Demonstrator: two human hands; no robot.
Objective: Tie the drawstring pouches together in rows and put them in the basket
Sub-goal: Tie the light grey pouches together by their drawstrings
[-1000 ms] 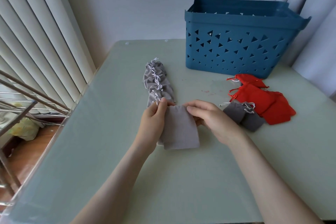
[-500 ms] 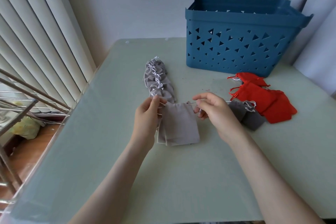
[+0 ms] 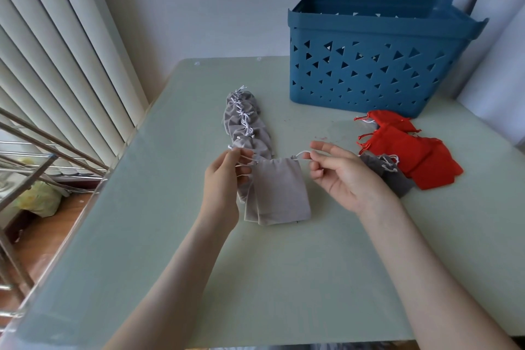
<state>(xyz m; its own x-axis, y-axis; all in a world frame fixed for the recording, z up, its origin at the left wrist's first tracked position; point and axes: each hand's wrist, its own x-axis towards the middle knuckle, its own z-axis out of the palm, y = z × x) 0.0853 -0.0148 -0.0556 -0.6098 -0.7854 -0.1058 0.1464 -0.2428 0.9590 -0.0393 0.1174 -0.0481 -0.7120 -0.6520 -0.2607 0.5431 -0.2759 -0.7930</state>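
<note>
A light grey pouch (image 3: 279,192) lies flat on the table between my hands, on top of other grey pouches. My left hand (image 3: 225,179) pinches the white drawstring at the pouch's left top corner. My right hand (image 3: 338,170) pinches the white string loop at its right top corner, pulled out sideways. A row of tied grey pouches (image 3: 245,126) runs from my left hand toward the back. The blue basket (image 3: 369,65) stands at the back right.
Red pouches (image 3: 412,153) lie in a loose pile right of my right hand, with dark grey pouches (image 3: 393,173) partly under them. Vertical blinds and a metal rack are past the table's left edge (image 3: 93,199). Curtains hang behind the basket.
My hands have moved apart from the pouch's top edge. Each now pulls a drawstring outward, the right one stretching a white loop to the right.
</note>
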